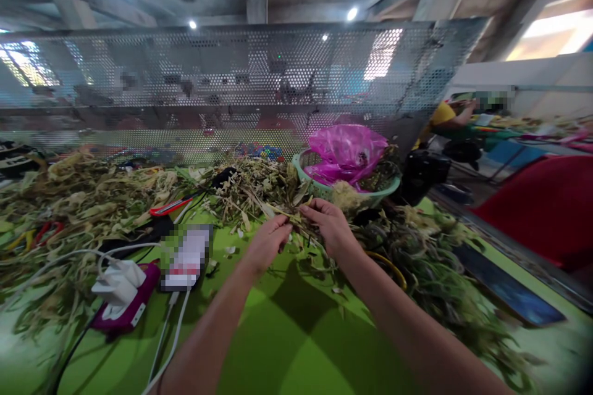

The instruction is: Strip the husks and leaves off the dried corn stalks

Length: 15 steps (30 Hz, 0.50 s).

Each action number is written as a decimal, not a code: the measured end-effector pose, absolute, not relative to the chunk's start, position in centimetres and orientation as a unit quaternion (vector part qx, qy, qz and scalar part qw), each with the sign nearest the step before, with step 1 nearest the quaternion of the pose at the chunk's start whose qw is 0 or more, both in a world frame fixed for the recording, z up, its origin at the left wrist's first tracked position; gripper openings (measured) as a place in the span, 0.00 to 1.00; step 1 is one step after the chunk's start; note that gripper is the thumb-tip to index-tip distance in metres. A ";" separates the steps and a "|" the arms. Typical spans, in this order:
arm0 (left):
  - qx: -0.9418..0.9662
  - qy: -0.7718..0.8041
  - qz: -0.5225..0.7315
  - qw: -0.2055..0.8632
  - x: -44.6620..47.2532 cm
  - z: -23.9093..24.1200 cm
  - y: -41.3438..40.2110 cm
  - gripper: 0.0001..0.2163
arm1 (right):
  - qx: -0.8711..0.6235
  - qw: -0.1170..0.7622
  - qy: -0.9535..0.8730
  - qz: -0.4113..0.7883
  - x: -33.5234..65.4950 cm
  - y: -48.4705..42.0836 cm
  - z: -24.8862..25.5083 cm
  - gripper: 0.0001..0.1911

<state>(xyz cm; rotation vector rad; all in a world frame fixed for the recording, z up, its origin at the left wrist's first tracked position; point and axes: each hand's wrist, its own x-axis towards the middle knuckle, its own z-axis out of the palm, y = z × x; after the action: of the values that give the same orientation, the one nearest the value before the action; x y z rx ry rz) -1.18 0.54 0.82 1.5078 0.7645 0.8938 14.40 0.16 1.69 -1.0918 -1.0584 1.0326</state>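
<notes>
Out in front of me, above the green table (287, 333), my left hand (269, 242) is closed, its fingertips pinching a dried plant stem (296, 217). My right hand (331, 226) pinches the same stem a little further right, thumb and forefinger pressed together. Narrow dry leaves stick up around the fingers, and I cannot make out exactly where the stem ends. Just beyond both hands lies a heap of dried leaves and stalks (245, 194). Small leaf scraps are scattered beneath the hands.
A green basket (303, 168) with a pink plastic bag (345, 154) stands behind my hands. Left are a red cutter knife (171, 205), a phone (188, 256) on a cable and a purple power strip (127, 308). Plant heaps flank both sides; a perforated metal screen (222, 86) rises behind.
</notes>
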 end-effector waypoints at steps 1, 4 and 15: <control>0.645 0.326 0.378 0.579 -1.1 1.0 0.4 0.09 | -0.476 0.613 -0.457 0.434 14.5 0.2 1.7 0.20; 0.645 0.325 0.371 0.584 -0.9 1.3 0.0 0.09 | -0.481 0.626 -0.463 0.403 14.7 0.3 1.8 0.20; 0.592 0.339 0.429 0.592 -1.3 0.5 0.8 0.15 | -0.507 0.505 -0.595 0.366 14.7 -0.2 2.3 0.18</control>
<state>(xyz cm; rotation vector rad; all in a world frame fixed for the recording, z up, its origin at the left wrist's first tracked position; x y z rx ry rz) -1.26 0.77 0.49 1.3766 0.7878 0.9975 14.67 -0.20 2.26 -1.2221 -1.4357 0.8831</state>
